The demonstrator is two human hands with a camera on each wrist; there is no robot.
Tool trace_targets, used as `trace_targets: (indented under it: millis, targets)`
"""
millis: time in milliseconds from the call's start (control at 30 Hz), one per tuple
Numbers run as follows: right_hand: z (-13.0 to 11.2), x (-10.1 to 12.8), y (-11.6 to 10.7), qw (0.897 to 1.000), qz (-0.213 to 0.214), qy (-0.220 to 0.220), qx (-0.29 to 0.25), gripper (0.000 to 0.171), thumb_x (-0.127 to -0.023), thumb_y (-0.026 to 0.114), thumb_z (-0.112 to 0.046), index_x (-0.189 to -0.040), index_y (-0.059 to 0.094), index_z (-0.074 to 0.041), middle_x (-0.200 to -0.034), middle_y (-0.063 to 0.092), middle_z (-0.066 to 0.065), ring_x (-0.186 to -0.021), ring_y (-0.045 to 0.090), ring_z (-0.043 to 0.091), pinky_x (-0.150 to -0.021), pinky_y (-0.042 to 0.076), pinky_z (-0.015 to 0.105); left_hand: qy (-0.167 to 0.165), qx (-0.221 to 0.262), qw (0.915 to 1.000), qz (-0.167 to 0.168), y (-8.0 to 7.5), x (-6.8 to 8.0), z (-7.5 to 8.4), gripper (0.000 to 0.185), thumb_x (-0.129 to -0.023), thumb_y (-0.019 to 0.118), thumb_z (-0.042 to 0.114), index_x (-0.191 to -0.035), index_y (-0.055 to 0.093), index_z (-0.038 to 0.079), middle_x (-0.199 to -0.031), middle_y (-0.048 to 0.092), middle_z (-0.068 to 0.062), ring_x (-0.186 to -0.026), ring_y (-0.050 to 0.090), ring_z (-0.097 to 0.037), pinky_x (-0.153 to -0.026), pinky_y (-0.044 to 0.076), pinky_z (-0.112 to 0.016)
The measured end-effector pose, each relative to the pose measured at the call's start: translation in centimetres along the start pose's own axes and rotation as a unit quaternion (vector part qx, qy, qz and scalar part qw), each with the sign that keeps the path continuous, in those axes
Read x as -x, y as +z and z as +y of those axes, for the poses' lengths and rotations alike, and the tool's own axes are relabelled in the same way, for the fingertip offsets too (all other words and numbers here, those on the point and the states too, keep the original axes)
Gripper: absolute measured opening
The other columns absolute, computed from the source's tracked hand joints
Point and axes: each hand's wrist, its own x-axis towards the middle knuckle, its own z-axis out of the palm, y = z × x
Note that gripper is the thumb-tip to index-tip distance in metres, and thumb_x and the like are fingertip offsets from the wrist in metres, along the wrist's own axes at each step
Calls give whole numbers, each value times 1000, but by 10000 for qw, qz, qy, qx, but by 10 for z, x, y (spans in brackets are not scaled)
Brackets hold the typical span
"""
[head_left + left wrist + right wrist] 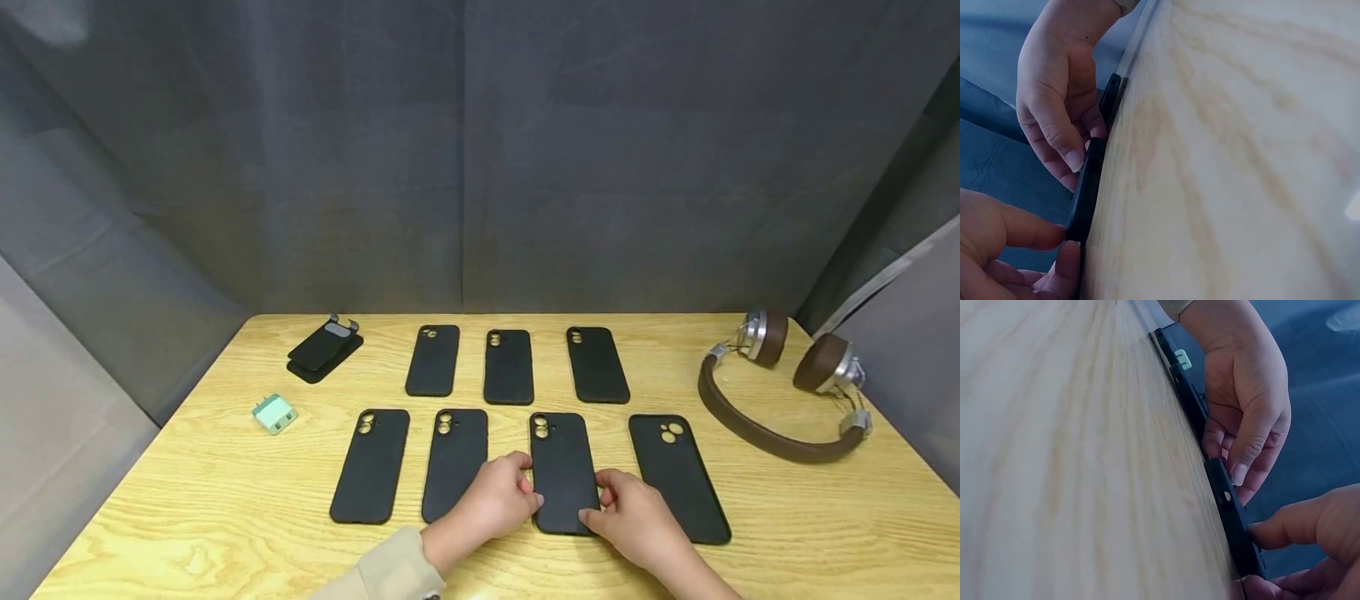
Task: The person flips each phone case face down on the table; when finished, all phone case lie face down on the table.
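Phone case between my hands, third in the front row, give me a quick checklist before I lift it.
1. Left hand fingers on the phone case left edge: ok.
2. Right hand fingers on its right edge: ok.
3. Case flat on the table: ok.
4. Clear of the neighbouring case on the left: ok, a gap shows.
5. Clear of the neighbouring case on the right: ok.
6. Fingers hooked under the edge: cannot tell.

Head view high, facing down table (225, 517); wrist views close, sharing tabletop.
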Motion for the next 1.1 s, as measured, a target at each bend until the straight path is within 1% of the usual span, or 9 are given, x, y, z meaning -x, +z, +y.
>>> trace_targets:
  millis: [100, 300, 433, 533, 600, 700, 833, 967, 1100]
  targets:
    - [-1, 0, 0, 9999, 35, -54, 149, 48, -73, 76, -18, -110, 58, 7, -75, 46, 1, -65, 44, 15, -59, 35, 28, 14, -30, 10000, 13, 1, 0, 0, 44, -78, 70, 5, -116, 54, -9, -68, 50, 4, -56, 46, -8, -51, 39, -21]
    - [-1, -1, -1, 9997, -35, 16, 222, 52, -74, 76, -19, -114, 57, 7, -75, 47, 1, -66, 44, 15, -60, 36, 29, 63, -72, 9999, 76, 1, -1, 0, 44, -77, 71, 6, -115, 55, -9, -67, 50, 4, -56, 46, -7, -52, 39, -21]
    - [-1, -2, -4, 9997, -185, 143, -10, 57, -75, 75, -21, -119, 54, 7, -77, 49, 1, -67, 45, 15, -61, 37, 29, 11, -148, 9999, 87, 0, 0, 0, 45, -79, 71, 9, -117, 55, -9, -67, 51, 5, -57, 47, -7, -54, 40, -21]
    - [-1, -1, -12, 9991, -236, 232, -247, 60, -76, 74, -23, -123, 51, 8, -80, 52, 2, -69, 47, 15, -60, 39, 28, 5, -169, 9997, 158, -3, 1, 3, 47, -80, 69, 13, -120, 54, -8, -68, 52, 6, -59, 48, -7, -57, 42, -22]
    - [-1, 0, -19, 9990, -225, 256, -284, 61, -78, 73, -24, -124, 50, 8, -81, 53, 2, -69, 48, 15, -58, 40, 28, 107, -67, 9996, 237, -7, 1, 6, 47, -81, 69, 14, -121, 54, -7, -70, 52, 6, -58, 49, -6, -56, 42, -22]
    - [-1, 3, -30, 9993, -187, 210, -238, 61, -80, 71, -26, -126, 49, 7, -84, 55, 3, -69, 49, 15, -56, 41, 29, 294, 239, 9988, 311, -12, 1, 14, 46, -82, 68, 13, -122, 54, -5, -72, 53, 5, -59, 51, -4, -54, 42, -21]
    - [0, 6, -43, 9997, -98, 28, -199, 60, -81, 69, -28, -126, 49, 7, -86, 57, 3, -70, 50, 15, -56, 41, 28, 494, 691, 9960, 264, -14, -2, 23, 43, -82, 67, 12, -121, 56, -3, -77, 56, 4, -64, 53, -3, -57, 44, -19]
    - [4, 10, -54, 9996, -62, -82, -257, 61, -83, 68, -29, -127, 47, 7, -88, 57, 4, -74, 50, 16, -60, 41, 28, 587, 1024, 9930, 105, -7, -8, 30, 40, -83, 67, 11, -119, 57, -2, -80, 58, 3, -67, 53, -2, -60, 45, -18]
    - [11, 13, -65, 9997, -47, -66, -234, 63, -84, 66, -32, -129, 45, 8, -90, 57, 5, -76, 51, 16, -62, 42, 28, 561, 1157, 9917, -28, 4, -17, 38, 38, -84, 66, 12, -118, 58, -1, -81, 59, 4, -67, 53, 0, -60, 46, -17]
